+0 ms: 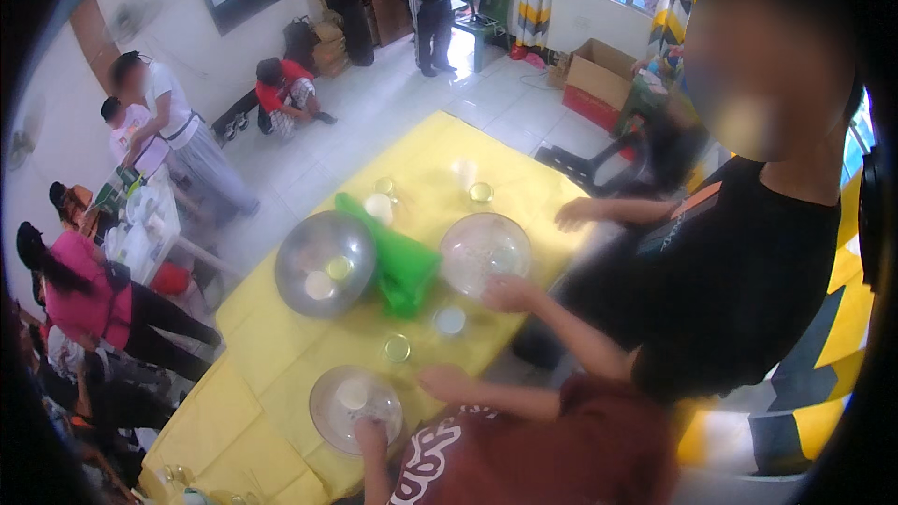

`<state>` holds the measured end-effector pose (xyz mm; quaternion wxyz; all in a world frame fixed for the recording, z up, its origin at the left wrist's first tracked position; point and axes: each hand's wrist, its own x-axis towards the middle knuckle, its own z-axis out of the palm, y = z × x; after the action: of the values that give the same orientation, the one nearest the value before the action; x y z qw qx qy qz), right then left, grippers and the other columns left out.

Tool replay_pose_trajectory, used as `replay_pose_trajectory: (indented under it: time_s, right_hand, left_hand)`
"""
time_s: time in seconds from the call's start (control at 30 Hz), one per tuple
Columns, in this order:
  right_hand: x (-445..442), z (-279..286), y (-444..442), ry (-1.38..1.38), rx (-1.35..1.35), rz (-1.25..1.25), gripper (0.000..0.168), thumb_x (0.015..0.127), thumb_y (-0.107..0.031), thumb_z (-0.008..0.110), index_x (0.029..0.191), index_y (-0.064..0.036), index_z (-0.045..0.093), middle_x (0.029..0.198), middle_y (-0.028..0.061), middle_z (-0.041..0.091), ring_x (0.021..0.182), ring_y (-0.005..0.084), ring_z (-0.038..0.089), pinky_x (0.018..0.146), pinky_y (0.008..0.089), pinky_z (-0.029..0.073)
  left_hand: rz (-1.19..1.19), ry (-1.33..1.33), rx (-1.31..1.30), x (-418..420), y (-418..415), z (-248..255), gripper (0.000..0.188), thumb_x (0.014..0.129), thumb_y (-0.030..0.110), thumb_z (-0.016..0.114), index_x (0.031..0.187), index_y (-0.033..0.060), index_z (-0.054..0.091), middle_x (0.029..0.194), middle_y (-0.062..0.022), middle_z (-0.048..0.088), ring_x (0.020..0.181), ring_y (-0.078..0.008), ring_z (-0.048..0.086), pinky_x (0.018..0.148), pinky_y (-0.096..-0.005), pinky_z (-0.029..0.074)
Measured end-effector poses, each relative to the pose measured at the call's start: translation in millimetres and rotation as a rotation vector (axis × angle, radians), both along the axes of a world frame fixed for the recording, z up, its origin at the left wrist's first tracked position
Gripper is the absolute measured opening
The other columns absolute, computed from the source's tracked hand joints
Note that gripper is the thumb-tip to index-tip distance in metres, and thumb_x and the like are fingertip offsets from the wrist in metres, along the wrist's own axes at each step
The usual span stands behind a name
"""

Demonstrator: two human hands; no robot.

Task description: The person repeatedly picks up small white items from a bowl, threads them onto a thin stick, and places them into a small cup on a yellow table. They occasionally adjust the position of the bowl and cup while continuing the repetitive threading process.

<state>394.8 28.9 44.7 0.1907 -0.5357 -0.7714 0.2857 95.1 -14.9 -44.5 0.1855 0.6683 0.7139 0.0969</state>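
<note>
My left hand [372,433] reaches over the near rim of a clear bowl [324,428], with its fingertips inside; blur hides whether they grip anything. Close to those fingers, a pale round piece [352,393] sits in the bowl. My right hand [447,384] is above the yellow-covered table [295,351], to the right of that bowl, and its grip is unclear. A small glass jar [397,348] stands just beyond it. Farther off is a white round item [450,321], perhaps a lid or cup.
A large metal bowl [287,273] holds round items beside a green cloth or bag [407,266]. At my right, a person in black [736,280] has a hand at another clear bowl [484,228]. Another jar [481,192] stands beyond. Other people and a cardboard box [600,77] are around the room.
</note>
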Motion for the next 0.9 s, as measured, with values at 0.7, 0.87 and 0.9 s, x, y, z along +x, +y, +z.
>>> replay_pose_trajectory:
  time_s: [0.7,0.87,0.9]
  right_hand:
    - [3,-17,-8,-0.007,-0.137,0.039,0.022,0.084,-0.022,0.052,0.089,-0.004,0.062,0.085,0.0191,0.064,0.082,0.0386,0.064,0.069,0.0499,0.051]
    - [7,-10,-7,-0.042,-0.190,0.026,0.022,0.085,-0.023,0.052,0.089,-0.004,0.063,0.086,0.0199,0.065,0.081,0.0392,0.064,0.069,0.0507,0.052]
    - [8,-11,-6,-0.029,-0.167,0.020,0.022,0.086,-0.022,0.052,0.089,-0.004,0.063,0.086,0.0201,0.066,0.081,0.0393,0.065,0.069,0.0509,0.052]
  left_hand:
    - [0.122,-0.001,-0.089,-4,-16,2,0.018,0.071,0.017,0.066,0.079,0.0021,0.071,0.079,-0.0222,0.067,0.077,-0.0410,0.064,0.074,-0.0492,0.050]
    - [0.110,-0.020,-0.042,11,-13,12,0.017,0.073,0.014,0.063,0.080,0.0005,0.071,0.081,-0.0231,0.067,0.081,-0.0411,0.064,0.075,-0.0493,0.049]
    - [0.107,-0.039,-0.020,15,-11,18,0.017,0.073,0.013,0.063,0.081,0.0001,0.071,0.081,-0.0233,0.067,0.082,-0.0411,0.064,0.075,-0.0493,0.049]
